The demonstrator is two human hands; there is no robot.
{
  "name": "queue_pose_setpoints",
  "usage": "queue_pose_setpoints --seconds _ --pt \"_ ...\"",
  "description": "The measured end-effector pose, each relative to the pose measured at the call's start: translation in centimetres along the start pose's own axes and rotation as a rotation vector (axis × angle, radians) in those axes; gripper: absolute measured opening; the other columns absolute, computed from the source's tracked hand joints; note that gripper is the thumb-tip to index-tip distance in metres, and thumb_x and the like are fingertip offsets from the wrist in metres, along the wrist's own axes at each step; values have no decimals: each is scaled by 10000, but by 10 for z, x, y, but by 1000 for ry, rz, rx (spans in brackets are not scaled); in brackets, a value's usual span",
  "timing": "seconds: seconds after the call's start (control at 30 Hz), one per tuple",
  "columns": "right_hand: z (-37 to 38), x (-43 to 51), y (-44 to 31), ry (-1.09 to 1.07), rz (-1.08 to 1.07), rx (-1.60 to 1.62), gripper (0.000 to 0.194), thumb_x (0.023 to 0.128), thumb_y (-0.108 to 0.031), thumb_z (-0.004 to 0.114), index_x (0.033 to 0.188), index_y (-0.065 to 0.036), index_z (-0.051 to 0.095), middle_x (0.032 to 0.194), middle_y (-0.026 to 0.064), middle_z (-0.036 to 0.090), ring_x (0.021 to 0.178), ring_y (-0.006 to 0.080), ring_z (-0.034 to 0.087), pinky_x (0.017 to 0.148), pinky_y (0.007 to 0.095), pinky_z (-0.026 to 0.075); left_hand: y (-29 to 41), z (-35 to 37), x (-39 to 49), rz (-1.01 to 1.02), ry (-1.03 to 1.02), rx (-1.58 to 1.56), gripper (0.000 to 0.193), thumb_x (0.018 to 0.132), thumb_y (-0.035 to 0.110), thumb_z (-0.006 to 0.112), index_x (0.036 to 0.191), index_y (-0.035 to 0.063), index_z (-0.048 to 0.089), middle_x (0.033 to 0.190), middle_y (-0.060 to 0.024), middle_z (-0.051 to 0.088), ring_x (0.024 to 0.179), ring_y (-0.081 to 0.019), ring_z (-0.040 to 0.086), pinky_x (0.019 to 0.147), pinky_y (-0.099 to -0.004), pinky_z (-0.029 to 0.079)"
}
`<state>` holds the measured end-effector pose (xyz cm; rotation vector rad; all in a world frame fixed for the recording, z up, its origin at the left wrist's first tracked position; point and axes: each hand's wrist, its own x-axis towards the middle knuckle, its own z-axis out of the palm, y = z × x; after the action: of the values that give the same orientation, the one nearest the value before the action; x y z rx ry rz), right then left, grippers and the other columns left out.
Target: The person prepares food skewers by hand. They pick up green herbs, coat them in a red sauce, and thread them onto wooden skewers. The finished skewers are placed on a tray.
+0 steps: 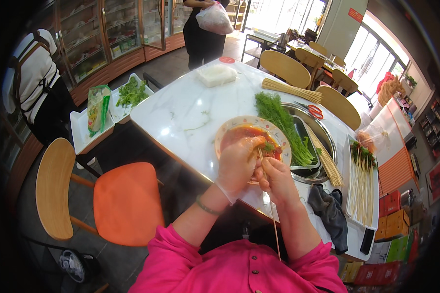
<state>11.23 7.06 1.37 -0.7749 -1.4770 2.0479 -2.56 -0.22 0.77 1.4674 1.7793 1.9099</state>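
My left hand [238, 161], in a clear plastic glove, holds a small bunch of green herb with red marinated pieces over a patterned bowl [223, 133] of red, oily marinade. Bare, my right hand [277, 177] grips a thin bamboo skewer [275, 227] whose upper end meets the food at my left fingers. Right of the bowl, feathery green herbs [284, 124] lie over a metal tray [308, 141], with loose bamboo skewers [324, 157] beside them. Filled skewers [363, 183] rest on a white tray [346, 190] at the right.
Red-handled scissors [315, 111], another skewer bundle [291, 89] and a plastic-wrapped white block [217, 75] lie on the marble table [168, 106]. A dark cloth [328, 216] is near its edge. An orange chair [128, 203] stands left. Two people stand beyond, one holding a plastic bag [214, 19].
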Motion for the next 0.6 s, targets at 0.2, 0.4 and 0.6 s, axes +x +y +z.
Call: queue_pose_setpoints --seconds 0.2,0.4,0.6 --pt "11 -12 -11 40 -20 -91 210 1128 -205 549 1069 -25 639 744 34 648 492 70 479 442 203 328 -7 -4 4 157 75 70 309 923 -35 633 1209 6 742 1082 -202 764 964 -370 750 866 -430 593" --pt "2 -17 -10 11 -33 -99 188 1120 -158 551 1048 3 615 759 53 636 494 84 464 429 249 343 -4 1 2 151 142 67 259 955 -19 634 1187 -1 748 1091 -217 760 984 -378 747 874 -429 591" --pt "1 -12 -10 -7 27 41 211 1131 -225 561 1077 -32 628 764 12 603 509 47 431 440 200 303 -3 -1 5 110 92 19 247 956 -6 642 1178 -2 750 1060 -221 761 952 -369 750 847 -420 592"
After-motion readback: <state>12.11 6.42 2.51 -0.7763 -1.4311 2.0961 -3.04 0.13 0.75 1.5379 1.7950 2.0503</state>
